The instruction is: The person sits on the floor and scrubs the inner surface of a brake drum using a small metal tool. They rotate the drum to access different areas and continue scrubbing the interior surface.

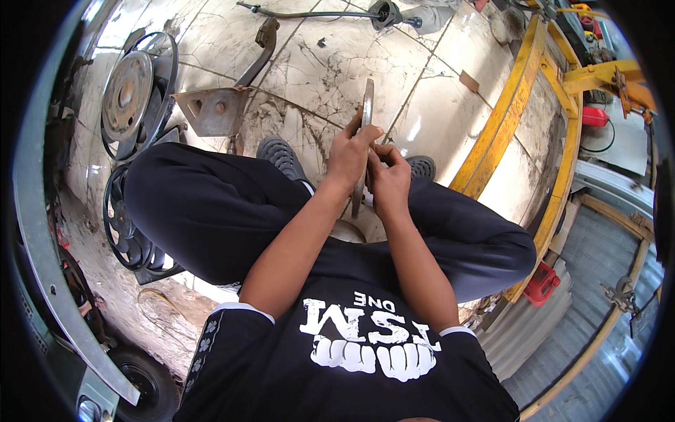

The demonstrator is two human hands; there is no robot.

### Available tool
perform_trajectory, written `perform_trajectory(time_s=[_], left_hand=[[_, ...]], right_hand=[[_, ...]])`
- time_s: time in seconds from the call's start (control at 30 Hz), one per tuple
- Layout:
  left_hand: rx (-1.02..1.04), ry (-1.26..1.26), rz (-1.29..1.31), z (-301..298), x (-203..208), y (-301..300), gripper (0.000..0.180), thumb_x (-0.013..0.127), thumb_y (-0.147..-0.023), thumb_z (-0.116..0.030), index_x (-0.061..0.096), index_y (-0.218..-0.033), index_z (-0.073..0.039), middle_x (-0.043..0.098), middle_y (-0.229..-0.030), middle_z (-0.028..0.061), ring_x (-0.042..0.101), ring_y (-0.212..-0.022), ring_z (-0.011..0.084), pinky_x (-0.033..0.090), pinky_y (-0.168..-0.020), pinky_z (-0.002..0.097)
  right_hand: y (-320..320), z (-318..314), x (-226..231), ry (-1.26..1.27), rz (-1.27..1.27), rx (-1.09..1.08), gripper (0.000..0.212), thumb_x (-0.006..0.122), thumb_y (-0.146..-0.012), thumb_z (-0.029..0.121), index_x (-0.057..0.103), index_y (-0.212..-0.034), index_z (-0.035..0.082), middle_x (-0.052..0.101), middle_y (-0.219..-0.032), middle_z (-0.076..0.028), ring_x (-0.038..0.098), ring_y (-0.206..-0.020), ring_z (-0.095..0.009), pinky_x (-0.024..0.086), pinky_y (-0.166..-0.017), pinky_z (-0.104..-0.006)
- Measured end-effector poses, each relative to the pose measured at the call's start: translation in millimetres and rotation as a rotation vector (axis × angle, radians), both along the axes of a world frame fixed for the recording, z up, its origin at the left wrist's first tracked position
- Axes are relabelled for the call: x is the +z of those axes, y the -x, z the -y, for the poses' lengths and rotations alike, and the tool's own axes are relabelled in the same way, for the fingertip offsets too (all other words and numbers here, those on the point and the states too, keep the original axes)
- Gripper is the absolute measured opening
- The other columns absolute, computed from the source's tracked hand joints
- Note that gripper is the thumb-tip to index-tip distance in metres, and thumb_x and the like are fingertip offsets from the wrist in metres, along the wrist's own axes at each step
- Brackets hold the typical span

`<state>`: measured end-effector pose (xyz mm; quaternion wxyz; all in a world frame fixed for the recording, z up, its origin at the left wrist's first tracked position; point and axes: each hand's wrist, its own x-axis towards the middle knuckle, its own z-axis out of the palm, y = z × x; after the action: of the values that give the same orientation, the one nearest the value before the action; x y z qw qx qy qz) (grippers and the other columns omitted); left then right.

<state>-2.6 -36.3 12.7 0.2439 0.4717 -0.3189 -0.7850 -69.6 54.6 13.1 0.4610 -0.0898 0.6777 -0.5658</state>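
Note:
Between my knees a thin, worn metal disc stands upright, seen almost edge-on. My left hand is closed around its near-left side, with the thumb laid over the edge. On the disc's right side is my right hand, its fingers curled and pressed together close against the face. Whatever those fingers pinch, if anything, is hidden. Below the disc, partly covered by my legs, shows the curved edge of a round metal piece.
Cooling fans with black shrouds and a rusty round plate lie at left. A rusty bracket and a pedal arm rest ahead. A yellow steel frame stands at right, near a red container.

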Motion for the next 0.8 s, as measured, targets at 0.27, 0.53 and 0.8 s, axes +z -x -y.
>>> perform_trajectory(time_s=[0.27,0.53,0.8], left_hand=[[-0.006,-0.132,0.029,10,-3,-14,0.044,0.073,-0.084,-0.041,0.068,-0.108,-0.005,0.056,-0.083,0.0023,0.056,-0.074,0.0139,0.046,-0.067,0.0294],[-0.079,-0.013,0.079,7,0,-7,0.049,0.072,-0.084,-0.045,0.067,-0.11,-0.004,0.062,-0.088,0.0046,0.061,-0.074,0.0164,0.052,-0.067,0.0316],[-0.065,-0.033,0.068,7,-2,-10,0.047,0.072,-0.085,-0.047,0.067,-0.106,-0.005,0.062,-0.086,0.0054,0.061,-0.074,0.0165,0.052,-0.068,0.0317]], right_hand=[[19,-21,45,0.088,0.572,-0.261,0.024,0.056,-0.109,0.03,0.064,-0.122,0.011,0.067,-0.101,-0.001,0.053,-0.065,-0.011,0.045,-0.063,-0.0271],[30,-34,99,0.383,0.784,-0.074,0.051,0.044,-0.111,0.043,0.055,-0.137,0.001,0.056,-0.102,-0.003,0.037,-0.061,-0.007,0.029,-0.045,-0.019],[25,-40,96,0.317,0.578,-0.066,0.052,0.051,-0.109,0.044,0.056,-0.136,-0.001,0.053,-0.09,-0.001,0.046,-0.067,-0.012,0.038,-0.057,-0.0241]])
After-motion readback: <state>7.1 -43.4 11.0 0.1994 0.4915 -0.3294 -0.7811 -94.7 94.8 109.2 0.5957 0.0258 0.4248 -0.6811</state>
